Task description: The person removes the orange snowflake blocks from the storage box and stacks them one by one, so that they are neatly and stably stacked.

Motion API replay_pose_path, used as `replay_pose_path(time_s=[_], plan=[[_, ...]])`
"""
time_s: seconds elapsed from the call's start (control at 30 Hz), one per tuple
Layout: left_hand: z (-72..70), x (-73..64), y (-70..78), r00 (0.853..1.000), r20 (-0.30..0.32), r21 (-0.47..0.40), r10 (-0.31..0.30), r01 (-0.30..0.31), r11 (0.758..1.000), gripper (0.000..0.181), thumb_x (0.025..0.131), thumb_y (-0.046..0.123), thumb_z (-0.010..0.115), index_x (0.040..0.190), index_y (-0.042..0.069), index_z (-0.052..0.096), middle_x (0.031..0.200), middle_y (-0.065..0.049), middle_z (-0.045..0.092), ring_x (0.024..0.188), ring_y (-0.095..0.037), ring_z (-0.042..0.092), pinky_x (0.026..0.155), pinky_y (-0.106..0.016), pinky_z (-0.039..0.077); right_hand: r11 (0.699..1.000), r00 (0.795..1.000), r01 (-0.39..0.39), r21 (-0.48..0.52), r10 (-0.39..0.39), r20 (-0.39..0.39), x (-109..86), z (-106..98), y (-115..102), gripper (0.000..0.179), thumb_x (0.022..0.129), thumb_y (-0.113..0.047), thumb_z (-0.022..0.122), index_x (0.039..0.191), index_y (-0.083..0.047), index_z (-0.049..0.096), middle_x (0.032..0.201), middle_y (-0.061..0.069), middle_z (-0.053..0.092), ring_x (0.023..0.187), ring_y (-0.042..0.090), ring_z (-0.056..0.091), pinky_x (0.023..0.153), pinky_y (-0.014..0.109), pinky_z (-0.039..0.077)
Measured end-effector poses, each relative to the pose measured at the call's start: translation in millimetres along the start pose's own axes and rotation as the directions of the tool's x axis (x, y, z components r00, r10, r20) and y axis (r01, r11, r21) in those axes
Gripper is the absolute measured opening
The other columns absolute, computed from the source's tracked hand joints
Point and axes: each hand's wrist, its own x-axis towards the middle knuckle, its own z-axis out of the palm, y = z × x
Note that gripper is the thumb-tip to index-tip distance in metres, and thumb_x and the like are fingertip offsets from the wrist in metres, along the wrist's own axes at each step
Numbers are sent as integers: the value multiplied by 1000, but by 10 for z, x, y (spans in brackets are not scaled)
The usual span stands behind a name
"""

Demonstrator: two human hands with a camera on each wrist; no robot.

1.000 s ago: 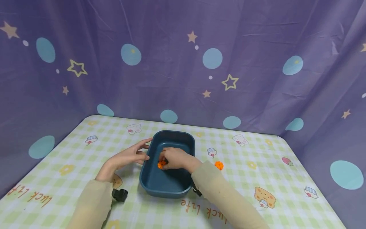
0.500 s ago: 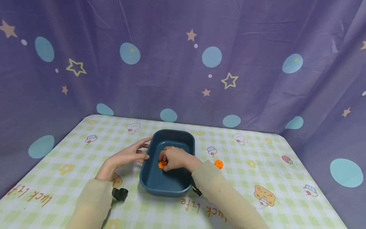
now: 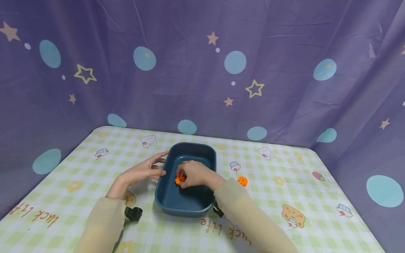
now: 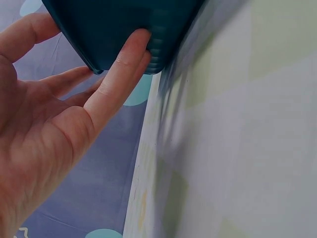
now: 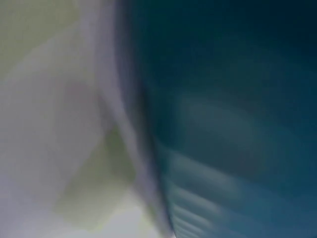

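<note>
A dark blue-green rectangular bin (image 3: 186,213) stands on the table. My left hand (image 3: 139,173) lies against its left side, fingers mostly straight; in the left wrist view these fingers (image 4: 116,79) touch the bin's outer wall. My right hand (image 3: 197,174) reaches over the right rim into the bin. Between its thumb and fingers it pinches a small orange flower-shaped piece (image 3: 180,180), partly covered by the fingertips. Outside, to the right of the bin, lies a similar orange flower-shaped piece (image 3: 242,181). The right wrist view shows the bin's outer wall (image 5: 233,124), blurred, and no hand.
A green and white checked cloth (image 3: 272,196) with printed cartoons covers the table. Behind it hangs a purple curtain (image 3: 196,88) with stars and blue ovals. Black wrist devices sit near each cuff, the left one (image 3: 133,213) being plainest.
The right hand stays inside the bin with only slight motion around the orange piece. Orange bits glimpsed behind this hand half a second ago are out of sight now. The left hand keeps its place.
</note>
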Motion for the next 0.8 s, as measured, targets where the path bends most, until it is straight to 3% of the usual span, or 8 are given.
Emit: replay_pose_path(time_s=[0.37, 0.8], plan=[[9, -2, 17, 1000, -7, -5, 3, -3, 1000, 74, 90, 21, 55, 148, 20, 9, 142, -27, 16, 111, -35, 51, 83, -43, 50, 997, 997, 59, 55, -55, -62, -134, -107, 52, 31, 73, -25, 72, 101, -15, 66, 94, -6, 57, 80, 6, 54, 72, 16, 45], [6, -2, 6, 1000, -24, 20, -13, 14, 1000, 75, 90, 23, 56, 147, 21, 9, 143, -27, 16, 111, -34, 51, 84, -44, 49, 989, 989, 84, 122, -68, -132, -333, -203, 227, 32, 74, -16, 70, 105, -8, 65, 96, -2, 55, 81, 10, 55, 73, 17, 47]])
